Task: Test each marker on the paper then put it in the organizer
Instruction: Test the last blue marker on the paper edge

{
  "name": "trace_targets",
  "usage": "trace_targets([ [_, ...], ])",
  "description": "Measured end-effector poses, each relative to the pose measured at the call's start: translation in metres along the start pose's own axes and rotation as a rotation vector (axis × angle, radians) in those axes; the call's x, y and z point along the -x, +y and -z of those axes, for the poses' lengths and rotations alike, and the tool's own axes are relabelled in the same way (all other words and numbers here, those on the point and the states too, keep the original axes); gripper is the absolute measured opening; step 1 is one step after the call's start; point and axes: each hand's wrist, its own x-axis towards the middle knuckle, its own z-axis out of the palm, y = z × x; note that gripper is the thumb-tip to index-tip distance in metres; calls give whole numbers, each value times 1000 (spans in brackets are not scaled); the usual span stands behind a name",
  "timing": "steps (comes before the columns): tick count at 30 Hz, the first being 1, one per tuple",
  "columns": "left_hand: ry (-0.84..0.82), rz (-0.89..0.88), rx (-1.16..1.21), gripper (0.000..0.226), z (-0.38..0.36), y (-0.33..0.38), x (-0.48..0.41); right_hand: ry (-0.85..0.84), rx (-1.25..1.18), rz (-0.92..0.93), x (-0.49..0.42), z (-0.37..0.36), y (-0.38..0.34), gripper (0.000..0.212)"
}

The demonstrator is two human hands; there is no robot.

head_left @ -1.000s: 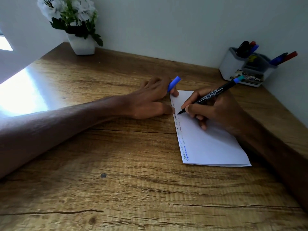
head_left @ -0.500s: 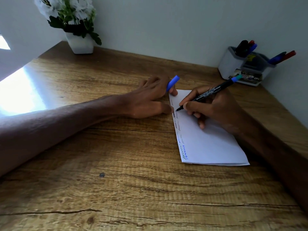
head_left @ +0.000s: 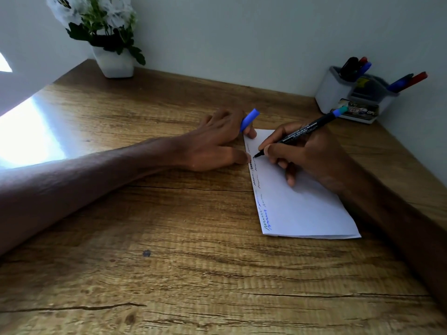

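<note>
A folded white paper (head_left: 300, 209) lies on the wooden desk (head_left: 169, 262), with several scribbled test lines down its left edge. My right hand (head_left: 309, 155) grips a black marker (head_left: 302, 131) with a blue-green end, its tip touching the paper near the top left. My left hand (head_left: 217, 143) rests flat at the paper's left edge and holds a blue marker cap (head_left: 249, 120) between its fingers. The grey and white organizer (head_left: 336, 90) stands at the back right against the wall, with several markers upright in it.
A white pot with white flowers (head_left: 113, 61) stands at the back left corner. Walls close the desk at the back and on the right. Bright window light glares on the desk's left side (head_left: 26, 136).
The marker tip has shifted slightly up the paper's left edge while writing. The left hand has stayed in place with the cap.
</note>
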Motion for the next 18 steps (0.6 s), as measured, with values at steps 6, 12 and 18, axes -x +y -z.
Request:
trace_targets([
  [6,-12,-5,-13,35,0,0,1,95,-112,-25,-2,1,2,9],
  [12,84,4,50,44,0,2,4,175,-245,29,-6,14,-1,15],
  [18,306,-130,27,25,-3,8,7,150,-381,186,-4,23,-13,23],
])
